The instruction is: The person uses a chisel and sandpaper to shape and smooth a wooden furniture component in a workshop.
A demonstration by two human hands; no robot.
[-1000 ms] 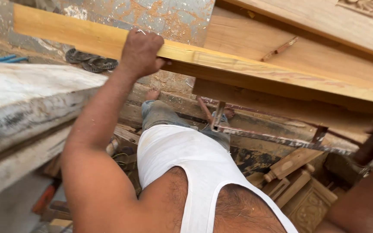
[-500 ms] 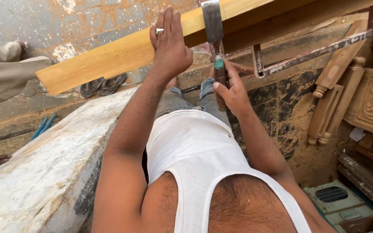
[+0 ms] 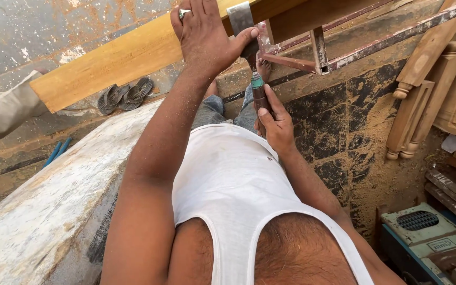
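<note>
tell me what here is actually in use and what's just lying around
In use: left hand on the long plank, thumb on the metal blade; right hand gripping the tool handle.
Lying about: sandals, carved wooden posts, green machine.

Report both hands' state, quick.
Left hand: pressed on the long yellow wooden plank, thumb against the flat grey metal blade.
Right hand: closed around the dark brown tool handle.

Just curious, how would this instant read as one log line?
left hand: pressing on wooden plank | right hand: gripping tool handle | flat metal blade: against plank
</note>
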